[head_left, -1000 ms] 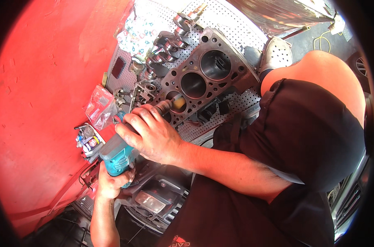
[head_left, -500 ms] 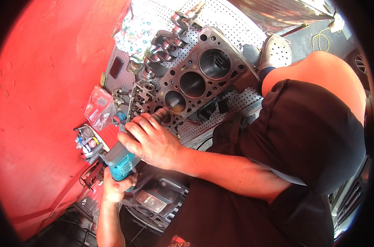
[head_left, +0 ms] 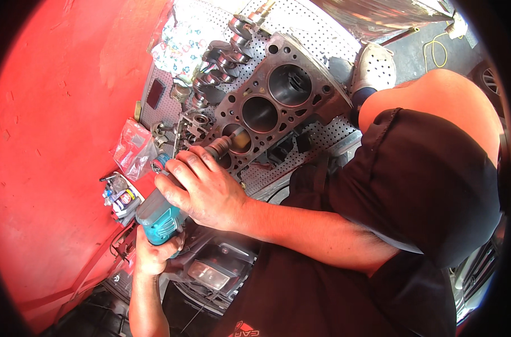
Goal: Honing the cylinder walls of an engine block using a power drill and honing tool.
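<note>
My left hand (head_left: 153, 251) is closed round the rear handle of a teal and grey power drill (head_left: 161, 222). My right hand (head_left: 202, 188) wraps over the front of the drill, behind its brownish chuck (head_left: 219, 147). From the chuck a shaft reaches into one bore of a metal engine block (head_left: 280, 121), where a blurred tan piece (head_left: 242, 139) shows inside. Two wider-looking bores lie farther along the block's top face, and another is partly hidden by my right hand and the drill.
The block lies on a perforated metal surface (head_left: 264, 178). Beyond it are a crankshaft (head_left: 224, 59), a patterned cloth (head_left: 182, 48) and a dark phone-like rectangle (head_left: 155, 94). A plastic bag (head_left: 134, 149) and bottles (head_left: 121, 197) sit at left. My foot in a perforated clog (head_left: 374, 66) rests at the far right.
The view has shifted slightly, and the drill with both hands sits a little farther left. The shaft stays in the same bore, where the tan piece looks different. Both grips are unchanged.
</note>
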`<action>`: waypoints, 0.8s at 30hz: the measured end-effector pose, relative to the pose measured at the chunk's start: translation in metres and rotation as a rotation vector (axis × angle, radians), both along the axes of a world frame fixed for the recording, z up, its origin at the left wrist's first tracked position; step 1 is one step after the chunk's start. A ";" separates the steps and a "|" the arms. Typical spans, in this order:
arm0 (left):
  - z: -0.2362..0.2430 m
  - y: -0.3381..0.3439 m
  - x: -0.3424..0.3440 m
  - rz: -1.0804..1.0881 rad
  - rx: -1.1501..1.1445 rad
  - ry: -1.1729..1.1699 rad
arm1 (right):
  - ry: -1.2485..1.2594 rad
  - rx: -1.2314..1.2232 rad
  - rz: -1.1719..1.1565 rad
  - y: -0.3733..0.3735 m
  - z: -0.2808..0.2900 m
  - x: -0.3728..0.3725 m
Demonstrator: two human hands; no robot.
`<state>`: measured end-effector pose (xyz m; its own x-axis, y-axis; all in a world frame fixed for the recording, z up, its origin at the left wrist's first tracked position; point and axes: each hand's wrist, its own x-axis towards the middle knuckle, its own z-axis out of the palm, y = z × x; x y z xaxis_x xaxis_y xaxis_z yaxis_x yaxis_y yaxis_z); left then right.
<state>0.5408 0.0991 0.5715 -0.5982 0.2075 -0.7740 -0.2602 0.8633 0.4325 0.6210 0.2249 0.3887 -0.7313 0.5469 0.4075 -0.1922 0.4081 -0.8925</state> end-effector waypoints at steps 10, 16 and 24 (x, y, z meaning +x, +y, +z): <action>0.001 -0.015 0.009 0.032 -0.050 -0.024 | -0.016 0.026 -0.020 -0.011 0.002 0.009; -0.002 -0.026 0.008 -0.039 -0.072 0.016 | -0.011 0.031 -0.004 -0.018 -0.003 0.005; 0.000 -0.024 0.000 -0.041 -0.069 0.065 | 0.001 0.032 -0.004 -0.013 -0.002 -0.005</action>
